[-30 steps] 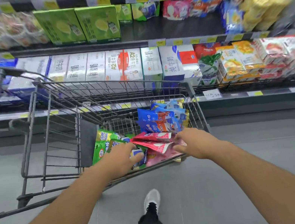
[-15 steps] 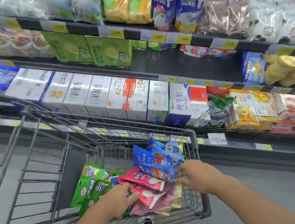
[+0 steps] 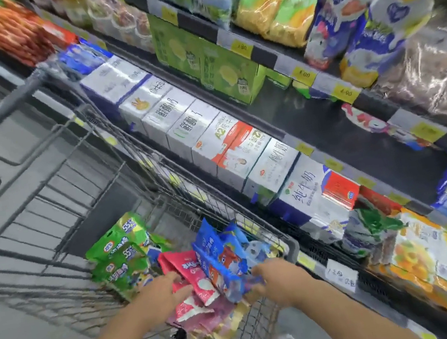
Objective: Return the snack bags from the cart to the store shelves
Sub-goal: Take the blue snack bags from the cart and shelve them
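The blue snack bags (image 3: 220, 262) were grasped by the right hand (image 3: 277, 278) inside the wire cart (image 3: 51, 199); the left hand (image 3: 161, 295) lay flat on the pink bags (image 3: 188, 271). A firm hold on the whole bundle was judged necessary before lifting toward the shelves (image 3: 338, 131).
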